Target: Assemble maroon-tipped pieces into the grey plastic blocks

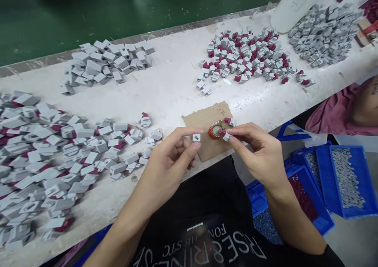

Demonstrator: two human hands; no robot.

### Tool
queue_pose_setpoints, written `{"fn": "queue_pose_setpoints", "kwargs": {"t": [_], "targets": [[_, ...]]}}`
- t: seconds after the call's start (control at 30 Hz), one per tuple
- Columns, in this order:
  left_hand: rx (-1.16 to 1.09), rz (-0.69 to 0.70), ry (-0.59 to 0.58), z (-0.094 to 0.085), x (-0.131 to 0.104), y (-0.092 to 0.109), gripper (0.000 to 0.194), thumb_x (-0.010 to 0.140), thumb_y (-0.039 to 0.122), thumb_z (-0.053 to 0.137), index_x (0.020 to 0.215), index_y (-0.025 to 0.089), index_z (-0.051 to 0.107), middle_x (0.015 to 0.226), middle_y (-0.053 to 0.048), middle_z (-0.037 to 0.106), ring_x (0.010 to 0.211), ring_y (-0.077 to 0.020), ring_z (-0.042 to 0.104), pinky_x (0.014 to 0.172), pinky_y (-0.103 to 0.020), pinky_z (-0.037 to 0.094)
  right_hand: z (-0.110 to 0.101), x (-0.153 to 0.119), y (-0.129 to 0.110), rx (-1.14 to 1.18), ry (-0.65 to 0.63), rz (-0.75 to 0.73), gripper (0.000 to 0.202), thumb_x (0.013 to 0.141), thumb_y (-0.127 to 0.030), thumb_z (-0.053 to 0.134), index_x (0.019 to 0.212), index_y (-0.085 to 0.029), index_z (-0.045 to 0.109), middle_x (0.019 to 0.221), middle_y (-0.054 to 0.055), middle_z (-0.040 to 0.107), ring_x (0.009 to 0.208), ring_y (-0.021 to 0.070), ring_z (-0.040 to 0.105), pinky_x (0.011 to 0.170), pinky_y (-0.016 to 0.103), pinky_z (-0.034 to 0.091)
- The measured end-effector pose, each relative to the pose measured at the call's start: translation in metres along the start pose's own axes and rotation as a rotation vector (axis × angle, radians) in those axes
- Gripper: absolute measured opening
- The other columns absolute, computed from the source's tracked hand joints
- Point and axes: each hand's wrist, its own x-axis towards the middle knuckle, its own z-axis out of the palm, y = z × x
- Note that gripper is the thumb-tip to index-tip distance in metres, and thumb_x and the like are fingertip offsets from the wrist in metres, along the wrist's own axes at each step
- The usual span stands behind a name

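Note:
My left hand (180, 152) pinches a small grey plastic cap (196, 137) between thumb and forefinger, its hollow end turned toward me. Between the fingertips of my right hand (254, 151) is a grey-and-maroon plastic piece (224, 135), its maroon end over a small red-rimmed dish (213, 132). The dish holds something pale and stands on a piece of brown cardboard (203, 119). Another grey-and-maroon piece (228, 121) lies just behind my right fingertips. Whether the held maroon end touches the dish's contents, I cannot tell.
Grey caps (100, 62) are heaped at the back left. Joined grey-and-maroon parts (44, 149) spread across the left, with more pieces (245, 54) at the back right. A white bottle (298, 7) stands behind. Blue bins (348, 180) sit below right, near another person's arm (366, 101).

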Motion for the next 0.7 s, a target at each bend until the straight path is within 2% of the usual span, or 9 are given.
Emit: {"fn": "queue_pose_setpoints", "kwargs": {"t": [0.1,0.23,0.37,0.4,0.5,0.7], "targets": [[-0.072,-0.036,-0.057,-0.0013,-0.0008,0.0009,0.021,0.115,0.034,0.071,0.133,0.026,0.077,0.089,-0.001,0.076,0.080,-0.0165,0.077,0.074,-0.027,0.065,-0.0002,0.0028,-0.0022,-0.013,-0.005,-0.018,0.012,0.106,-0.021,0.083,0.113,-0.028,0.089,0.111,0.006,0.086,0.104,0.0243,0.083,0.091,0.041,0.072],[-0.094,-0.034,-0.057,-0.0004,0.0006,0.0008,0.020,0.113,0.040,0.076,0.127,0.026,0.081,0.107,-0.006,0.084,0.086,-0.0173,0.082,0.080,-0.029,0.069,-0.0005,0.0049,-0.0040,-0.016,-0.019,-0.023,0.012,0.106,-0.020,0.083,0.113,-0.028,0.090,0.111,0.006,0.086,0.104,0.0242,0.083,0.090,0.041,0.072],[-0.140,0.005,-0.022,0.0024,0.0041,-0.0002,0.016,0.113,0.038,0.076,0.118,0.023,0.080,0.109,-0.007,0.085,0.081,-0.0164,0.081,0.076,-0.029,0.070,-0.0009,0.0041,-0.0034,-0.003,-0.005,-0.018,0.011,0.106,-0.022,0.083,0.113,-0.028,0.090,0.111,0.006,0.086,0.104,0.0251,0.083,0.090,0.042,0.073],[-0.158,0.005,-0.014,0.0029,0.0049,-0.0001,0.015,0.112,0.035,0.078,0.121,0.023,0.078,0.110,-0.007,0.085,0.082,-0.0163,0.081,0.077,-0.030,0.071,-0.0011,0.0038,-0.0034,-0.001,-0.004,-0.017,0.012,0.106,-0.021,0.083,0.113,-0.028,0.090,0.111,0.006,0.086,0.104,0.0249,0.083,0.089,0.042,0.073],[-0.204,-0.021,0.009,0.0031,0.0070,0.0002,0.033,0.106,0.030,0.084,0.135,0.022,0.072,0.109,-0.006,0.085,0.084,-0.0173,0.082,0.082,-0.032,0.073,-0.0016,0.0036,-0.0040,-0.006,-0.009,-0.008,0.014,0.105,-0.018,0.082,0.112,-0.028,0.090,0.111,0.005,0.086,0.104,0.0235,0.083,0.089,0.040,0.072],[-0.181,-0.064,0.008,0.0005,0.0091,-0.0019,0.026,0.101,0.033,0.091,0.122,0.020,0.084,0.096,-0.006,0.087,0.088,-0.0201,0.085,0.087,-0.032,0.072,-0.0006,0.0047,-0.0056,-0.010,0.005,-0.013,0.015,0.105,-0.017,0.083,0.112,-0.028,0.090,0.110,0.005,0.086,0.103,0.0238,0.083,0.089,0.041,0.072]]}}
